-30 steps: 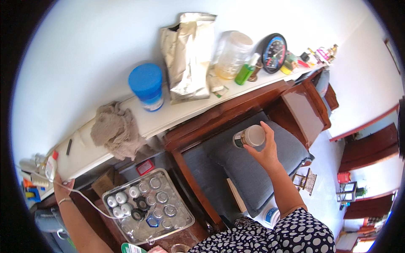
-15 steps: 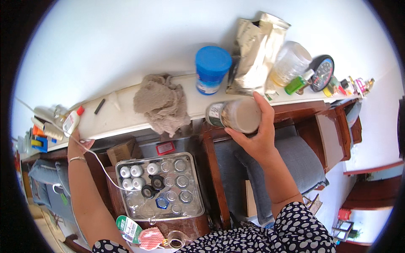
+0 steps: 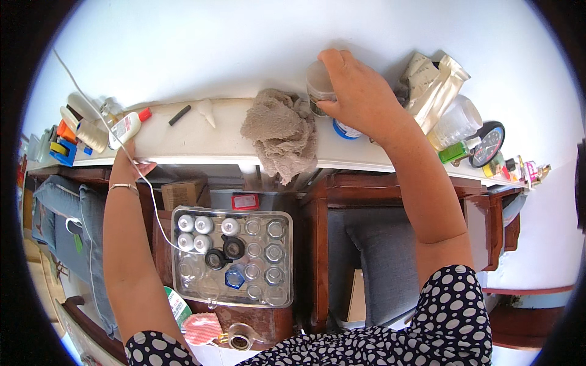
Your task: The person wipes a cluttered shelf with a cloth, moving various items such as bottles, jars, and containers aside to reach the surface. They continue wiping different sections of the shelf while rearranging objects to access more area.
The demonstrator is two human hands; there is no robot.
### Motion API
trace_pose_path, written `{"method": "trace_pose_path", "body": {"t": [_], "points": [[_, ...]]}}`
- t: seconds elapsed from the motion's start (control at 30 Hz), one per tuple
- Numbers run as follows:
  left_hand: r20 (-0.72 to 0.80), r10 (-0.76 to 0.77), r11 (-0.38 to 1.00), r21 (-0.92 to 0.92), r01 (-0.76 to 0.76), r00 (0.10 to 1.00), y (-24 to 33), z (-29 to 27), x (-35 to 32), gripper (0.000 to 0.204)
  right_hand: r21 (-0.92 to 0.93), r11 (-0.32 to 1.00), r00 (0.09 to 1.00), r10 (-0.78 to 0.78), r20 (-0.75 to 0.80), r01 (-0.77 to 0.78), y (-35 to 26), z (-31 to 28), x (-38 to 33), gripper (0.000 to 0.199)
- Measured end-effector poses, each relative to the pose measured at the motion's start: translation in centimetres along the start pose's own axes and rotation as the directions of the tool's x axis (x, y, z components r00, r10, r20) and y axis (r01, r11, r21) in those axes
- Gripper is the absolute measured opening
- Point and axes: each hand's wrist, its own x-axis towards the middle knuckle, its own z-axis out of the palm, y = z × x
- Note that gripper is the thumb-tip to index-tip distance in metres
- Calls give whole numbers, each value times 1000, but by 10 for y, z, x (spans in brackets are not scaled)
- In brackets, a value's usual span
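My right hand (image 3: 360,94) is at the top middle of the frame. Its fingers and thumb are curled around a see-through round jar (image 3: 318,82), and I have hold of it. The jar is upright, above the long white shelf (image 3: 229,143), just behind a crumpled grey-brown cloth (image 3: 281,131). I can't tell if its bottom touches the shelf. Under my wrist, a bit of a blue and white tub (image 3: 347,129) peeks out.

My left hand (image 3: 139,161) is at the left of the frame, by the front edge of the shelf. It is just below a white bottle with a red cap (image 3: 127,129). Part of that hand is hidden, so I can't tell how open it is or if it has anything.

Low in the middle-left is a clear plastic tray (image 3: 287,256) with little white jars (image 3: 202,226) and a blue six-sided glass piece (image 3: 234,278).
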Motion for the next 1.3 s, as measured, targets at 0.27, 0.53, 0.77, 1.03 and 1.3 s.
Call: {"method": "trace_pose_path", "body": {"t": [0.27, 0.53, 0.77, 1.03, 1.3], "points": [[-2, 16, 999, -30, -16, 1000, -3, 4, -1, 53, -281, 960, 1000, 9, -30, -17, 1, 0, -1, 58], [-20, 5, 996, -89, -7, 1000, -6, -6, 11, 55, -157, 980, 977, -149, -155, 125, -41, 3, -3, 44], [-6, 8, 988, -155, -9, 1000, -6, -4, 4, 44, 208, 963, 981, -188, 49, 174, -128, 86, 40, 28], [-155, -103, 984, -159, 78, 982, 3, 14, 0, 43, 175, 983, 981, 17, 193, -51, -139, 151, 113, 30], [-222, -108, 982, -172, 70, 969, 10, 16, -14, 41, 189, 976, 979, -141, 149, 112, -177, 148, 144, 19]]}}
